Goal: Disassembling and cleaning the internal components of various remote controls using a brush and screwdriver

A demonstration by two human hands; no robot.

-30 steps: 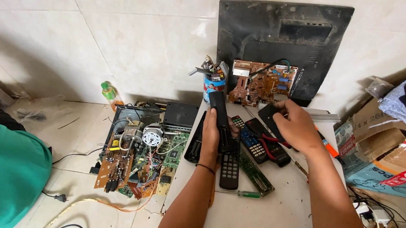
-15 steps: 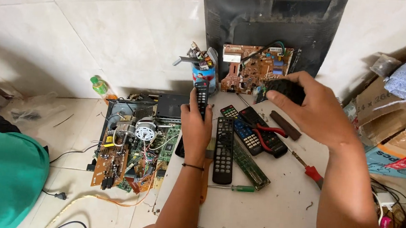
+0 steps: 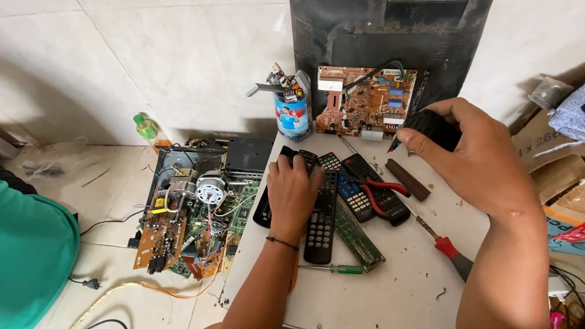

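Head view: right hand [image 3: 473,155] has lifted its black object [image 3: 433,127] higher.

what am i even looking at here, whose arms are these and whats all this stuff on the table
The view comes from a camera worn on a person's head, looking down, so both bare arms are that person's own. The left hand rests on a row of black remote controls lying on a white table. The right hand holds a small black object above the table; what it is cannot be told. Screwdrivers, a green-handled one and a red-handled one, lie nearby. An opened electronics chassis sits on the floor.
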